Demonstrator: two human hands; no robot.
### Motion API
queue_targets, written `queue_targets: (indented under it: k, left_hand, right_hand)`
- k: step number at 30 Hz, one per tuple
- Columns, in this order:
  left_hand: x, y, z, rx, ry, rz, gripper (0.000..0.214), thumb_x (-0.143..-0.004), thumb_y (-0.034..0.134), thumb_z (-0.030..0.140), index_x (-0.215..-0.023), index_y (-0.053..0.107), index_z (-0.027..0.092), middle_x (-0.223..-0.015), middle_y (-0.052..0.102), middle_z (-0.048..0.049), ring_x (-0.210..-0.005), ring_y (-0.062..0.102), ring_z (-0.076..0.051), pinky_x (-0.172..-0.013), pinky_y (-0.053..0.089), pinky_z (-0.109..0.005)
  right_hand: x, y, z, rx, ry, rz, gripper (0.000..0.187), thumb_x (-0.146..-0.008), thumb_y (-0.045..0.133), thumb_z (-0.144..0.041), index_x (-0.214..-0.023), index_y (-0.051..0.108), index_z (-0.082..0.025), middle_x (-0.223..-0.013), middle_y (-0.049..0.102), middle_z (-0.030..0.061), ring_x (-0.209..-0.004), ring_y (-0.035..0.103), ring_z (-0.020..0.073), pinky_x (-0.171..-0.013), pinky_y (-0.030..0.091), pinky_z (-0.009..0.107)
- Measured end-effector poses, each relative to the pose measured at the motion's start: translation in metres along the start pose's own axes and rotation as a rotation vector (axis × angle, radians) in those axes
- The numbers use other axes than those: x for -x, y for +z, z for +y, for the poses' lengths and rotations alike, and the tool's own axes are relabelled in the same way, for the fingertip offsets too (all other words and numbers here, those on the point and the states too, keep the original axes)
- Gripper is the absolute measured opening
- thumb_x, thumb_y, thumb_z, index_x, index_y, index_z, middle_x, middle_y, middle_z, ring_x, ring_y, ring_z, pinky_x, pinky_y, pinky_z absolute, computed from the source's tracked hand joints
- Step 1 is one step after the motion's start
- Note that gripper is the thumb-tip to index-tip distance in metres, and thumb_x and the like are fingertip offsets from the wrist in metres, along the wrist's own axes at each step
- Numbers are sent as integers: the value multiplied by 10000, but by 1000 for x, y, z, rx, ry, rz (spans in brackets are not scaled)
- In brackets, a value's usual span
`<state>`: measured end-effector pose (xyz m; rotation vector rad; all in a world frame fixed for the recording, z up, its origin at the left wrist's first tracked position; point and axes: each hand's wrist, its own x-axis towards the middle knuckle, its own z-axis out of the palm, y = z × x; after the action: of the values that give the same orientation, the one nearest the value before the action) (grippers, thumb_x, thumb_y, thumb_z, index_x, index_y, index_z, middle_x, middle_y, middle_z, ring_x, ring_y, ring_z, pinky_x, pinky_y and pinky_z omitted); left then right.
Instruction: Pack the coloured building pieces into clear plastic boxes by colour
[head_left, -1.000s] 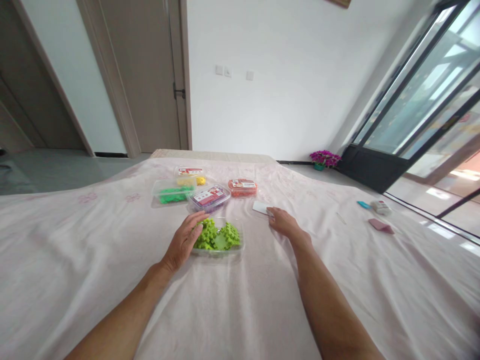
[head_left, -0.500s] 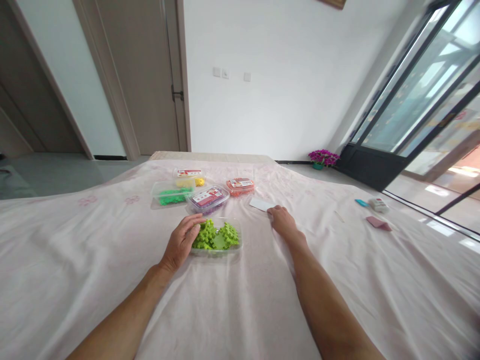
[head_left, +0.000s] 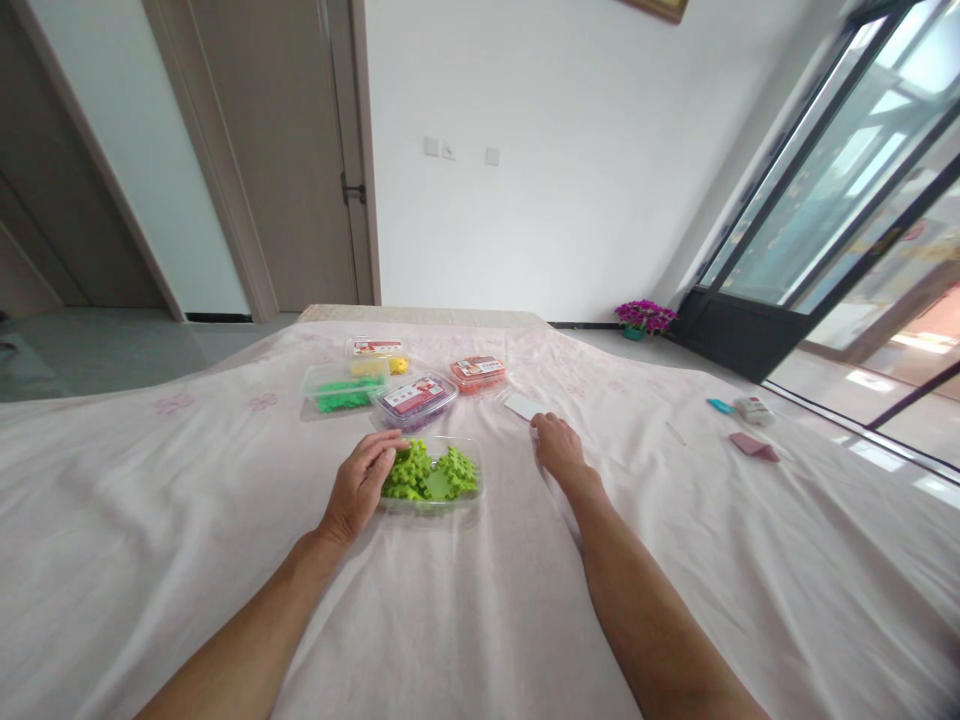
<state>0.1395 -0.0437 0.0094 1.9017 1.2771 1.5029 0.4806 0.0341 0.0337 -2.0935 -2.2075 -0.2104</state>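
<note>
A clear plastic box (head_left: 471, 497) of light green toy pieces (head_left: 431, 473) lies open on a pink sheet. My left hand (head_left: 361, 485) rests against the box's left side, fingers curled over its rim and touching the green pieces. My right hand (head_left: 557, 448) lies on the sheet to the right of the box, fingertips at the near edge of a white lid or card (head_left: 522, 405). Its fingers look loosely curled, and whether they pinch the card is unclear.
Behind the open box stand a lidded purple box (head_left: 415, 396), a dark green box (head_left: 343, 388), a yellow box (head_left: 377, 354) and an orange box (head_left: 478, 372). Small items (head_left: 753, 409) and a dark red piece (head_left: 753, 446) lie far right. Glass doors are at the right.
My right hand has slid slightly left and back toward the white card. My left hand has stayed at the green box, fingers curling a little more.
</note>
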Motion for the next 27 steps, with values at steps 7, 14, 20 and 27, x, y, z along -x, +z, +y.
queue_targets:
  k: [7,14,20,27]
  left_hand:
    - [0,-1,2,2,-16,15,339,-970,442,376,-1020,727,199,-1211,648,-81,-1174,578,-223,-1087,395,-385]
    - [0,-2,3,9,-38,29,350,-970,437,387,-1015,727,196,-1209,648,-82,-1168,579,-221,-1090,390,-384]
    - [0,-1,2,34,-47,52,343,-973,434,390,-1020,716,200,-1201,656,-78,-1171,581,-224,-1092,393,-389]
    - [1,-1,5,66,-80,73,355,-973,439,424,-1131,667,202,-1188,667,-84,-1175,579,-237,-1082,405,-387]
  right_hand:
    - [4,-13,-19,-85,-29,-25,429,-836,428,4,-1173,635,-161,-1095,668,115,-981,633,207,-816,407,280]
    - [12,-68,-31,-874,-67,-13,431,-695,591,-72,-1110,666,-162,-879,691,27,-763,614,143,-690,447,245]
    - [40,-130,-42,-1679,-199,-181,486,-662,753,-178,-1142,687,-204,-865,650,7,-676,539,94,-592,427,219]
    - [28,-117,-28,-1626,-192,-117,512,-711,737,-254,-1216,660,-219,-980,680,43,-736,578,113,-647,465,256]
